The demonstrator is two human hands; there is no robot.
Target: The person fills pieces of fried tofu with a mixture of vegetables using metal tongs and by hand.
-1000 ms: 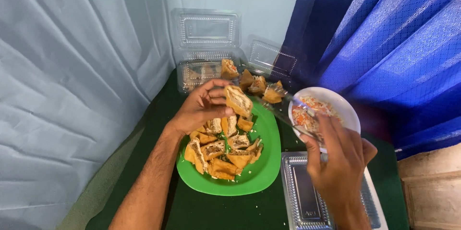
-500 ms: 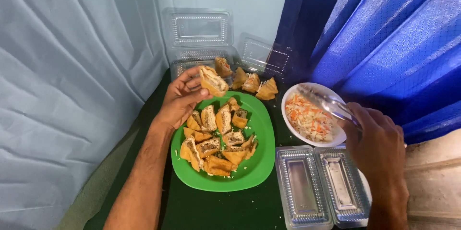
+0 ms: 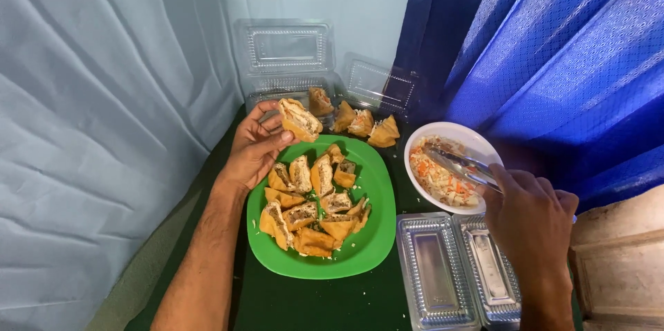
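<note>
Since earlier frame, left hand (image 3: 257, 148) lifting split fried pastry (image 3: 299, 119) clear of green plate (image 3: 377, 234), fingers clamped on it, upper centre. Right hand (image 3: 529, 217) gripping metal tongs (image 3: 460, 163), tips apart, dipping into white bowl (image 3: 477, 143) of shredded slaw. Plate holding about ten unfilled pieces. Clear clamshell boxes (image 3: 436, 276) lower right sitting empty; few pastries resting by open boxes at back.

Counts: 1 green plate (image 3: 377, 196), 1 white bowl (image 3: 477, 141) of shredded salad, 1 pair of metal tongs (image 3: 460, 163). Clear plastic clamshell containers: 3 visible, one open one (image 3: 456, 272) in front and two at the back (image 3: 287, 61). Fried stuffed pieces: 1 held (image 3: 299, 120), 4 loose (image 3: 363, 123) behind the plate; pile on it too overlapped to count.
</note>
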